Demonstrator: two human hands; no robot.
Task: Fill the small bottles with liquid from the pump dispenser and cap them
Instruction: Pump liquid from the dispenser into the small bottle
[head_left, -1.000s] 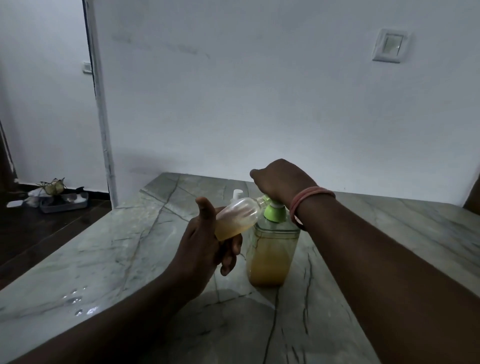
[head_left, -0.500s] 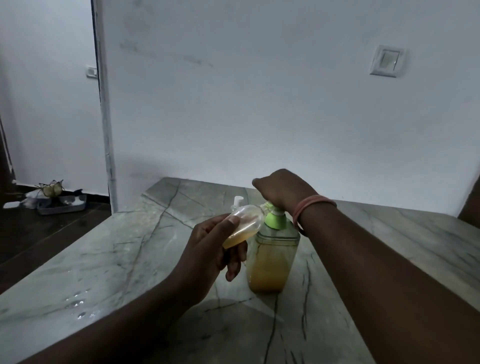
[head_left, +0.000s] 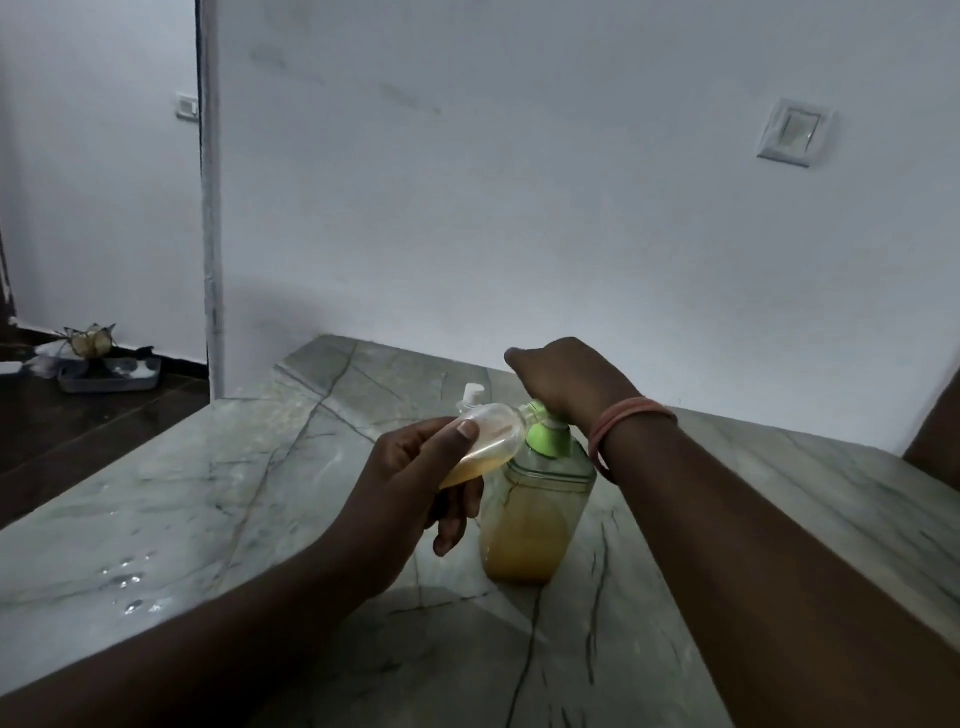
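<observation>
Between my left hand's (head_left: 415, 483) thumb and curled fingers lies the small bottle (head_left: 485, 441), gripped round its body and tilted so its open neck meets the green spout of the pump dispenser (head_left: 535, 509); amber liquid pools in its lower side, roughly a third full by my estimate. Over the pump head my right hand (head_left: 566, 379) presses down, fingers curled on top, to drive each stroke. Just behind the bottle stands a white cap (head_left: 472, 391), kept near for closing. Droplets (head_left: 130, 577) mark the marble table (head_left: 260, 493) at left.
</observation>
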